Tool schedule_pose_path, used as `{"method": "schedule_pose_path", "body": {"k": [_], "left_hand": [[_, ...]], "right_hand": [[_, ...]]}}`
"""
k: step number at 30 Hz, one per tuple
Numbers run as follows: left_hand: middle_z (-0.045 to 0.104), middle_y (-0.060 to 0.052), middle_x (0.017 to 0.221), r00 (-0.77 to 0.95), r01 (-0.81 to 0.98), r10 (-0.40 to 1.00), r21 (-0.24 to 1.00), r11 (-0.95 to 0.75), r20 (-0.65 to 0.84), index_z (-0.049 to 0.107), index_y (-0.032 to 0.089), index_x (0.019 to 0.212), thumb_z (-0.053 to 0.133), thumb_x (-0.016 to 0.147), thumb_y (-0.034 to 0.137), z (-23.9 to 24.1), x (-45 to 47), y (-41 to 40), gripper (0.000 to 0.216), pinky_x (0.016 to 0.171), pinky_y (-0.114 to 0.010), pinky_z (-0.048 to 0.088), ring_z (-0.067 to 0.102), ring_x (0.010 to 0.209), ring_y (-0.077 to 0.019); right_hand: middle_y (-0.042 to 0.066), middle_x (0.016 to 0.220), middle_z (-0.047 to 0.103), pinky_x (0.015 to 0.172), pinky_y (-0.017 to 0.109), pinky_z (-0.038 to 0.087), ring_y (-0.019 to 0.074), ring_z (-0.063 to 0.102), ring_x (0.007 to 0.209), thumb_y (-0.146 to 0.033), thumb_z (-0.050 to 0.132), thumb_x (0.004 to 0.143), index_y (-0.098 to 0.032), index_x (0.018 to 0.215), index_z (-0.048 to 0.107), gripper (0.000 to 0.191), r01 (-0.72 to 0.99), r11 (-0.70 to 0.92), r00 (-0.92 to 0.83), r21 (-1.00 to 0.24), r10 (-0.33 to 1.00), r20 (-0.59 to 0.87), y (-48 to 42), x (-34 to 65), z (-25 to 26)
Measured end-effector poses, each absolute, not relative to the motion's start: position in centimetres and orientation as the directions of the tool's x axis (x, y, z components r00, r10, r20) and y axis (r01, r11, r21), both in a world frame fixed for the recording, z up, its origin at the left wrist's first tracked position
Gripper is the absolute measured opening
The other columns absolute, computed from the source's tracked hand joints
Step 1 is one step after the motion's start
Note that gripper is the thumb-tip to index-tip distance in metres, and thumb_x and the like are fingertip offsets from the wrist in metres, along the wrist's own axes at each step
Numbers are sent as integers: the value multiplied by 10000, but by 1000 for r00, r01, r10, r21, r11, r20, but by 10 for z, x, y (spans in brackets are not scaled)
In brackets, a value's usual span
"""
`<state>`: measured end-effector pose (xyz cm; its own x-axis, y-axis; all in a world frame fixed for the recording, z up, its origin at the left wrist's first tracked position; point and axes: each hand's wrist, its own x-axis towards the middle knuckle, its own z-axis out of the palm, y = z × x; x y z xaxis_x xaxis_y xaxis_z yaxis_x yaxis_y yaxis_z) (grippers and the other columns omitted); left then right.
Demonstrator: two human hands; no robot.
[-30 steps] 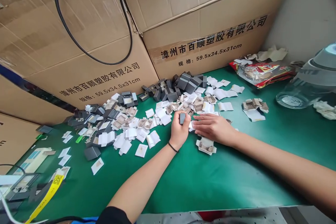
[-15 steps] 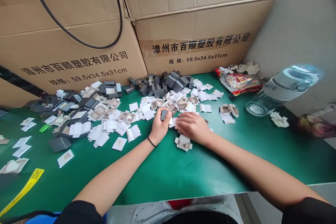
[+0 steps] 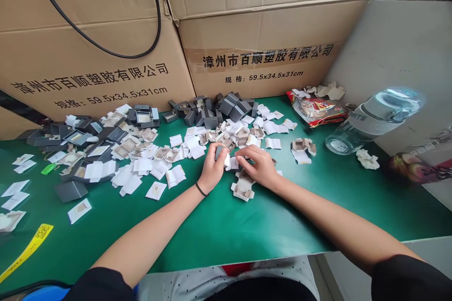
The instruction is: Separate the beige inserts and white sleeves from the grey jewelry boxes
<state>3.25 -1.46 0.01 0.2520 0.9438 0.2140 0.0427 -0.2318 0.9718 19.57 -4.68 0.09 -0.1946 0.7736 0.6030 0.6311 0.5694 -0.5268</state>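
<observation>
Left hand [image 3: 211,168] is closed around a small grey box [image 3: 219,152], thumb and fingers clamping its sides. The box stands on end, its long axis running away from the person toward the cartons [image 3: 261,33]. Right hand [image 3: 257,165], just right of the box, has its fingers bent, tips pinching a white slip [image 3: 229,162] that touches the box. A folded beige insert [image 3: 243,192] lies nearer the person than the box. A heap of grey boxes [image 3: 226,107] sits beyond it, and a water bottle [image 3: 374,117] lies far right.

Cartons [image 3: 254,33] line the desk's [image 3: 226,230] back. A box pile [image 3: 226,106] sits just before them, with paper inserts [image 3: 141,167] spread left. The left hand [image 3: 211,168], small box [image 3: 219,151] in its grip, meets the right hand [image 3: 259,165] mid-desk. A bottle [image 3: 374,117] lies far right.
</observation>
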Motion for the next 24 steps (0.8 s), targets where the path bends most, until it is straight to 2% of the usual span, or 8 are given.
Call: {"method": "schedule_pose_path", "body": {"k": [4,7,15,24], "left_hand": [[520,-52,938,307,105,918,950,-293,249,450,198,956,381,874,514,2,32,-18,334,725,-281,432,507,793,-146],[512,-64,974,334,124,899,932,-341,284,442,197,1004,348,844,595,1,31,-18,439,748,-287,437,512,837,-159],[513,-81,1009,352,146,881,911,-386,317,433,192,1006,315,781,685,2,33,-18,554,847,-328,423,515,947,-195],[496,-71,959,342,214,868,870,-445,360,441,194,964,267,751,730,-2,33,-16,602,835,-323,419,514,905,-195]], "right_hand": [[74,1027,638,810,355,484,214,574,944,-353,579,833,-213,1090,550,295,577,591,-261,-565,788,558,-48,193,1],[85,1074,623,826,367,485,221,570,975,-369,610,809,-214,1123,523,361,546,602,-300,-582,789,535,-47,191,0],[88,1030,625,812,357,497,211,584,953,-324,581,827,-220,1082,543,278,525,616,-288,-587,778,559,-44,193,-2],[95,970,575,783,356,488,205,532,900,-208,548,791,-200,935,610,157,607,655,-407,-450,743,531,-43,195,0]]}}
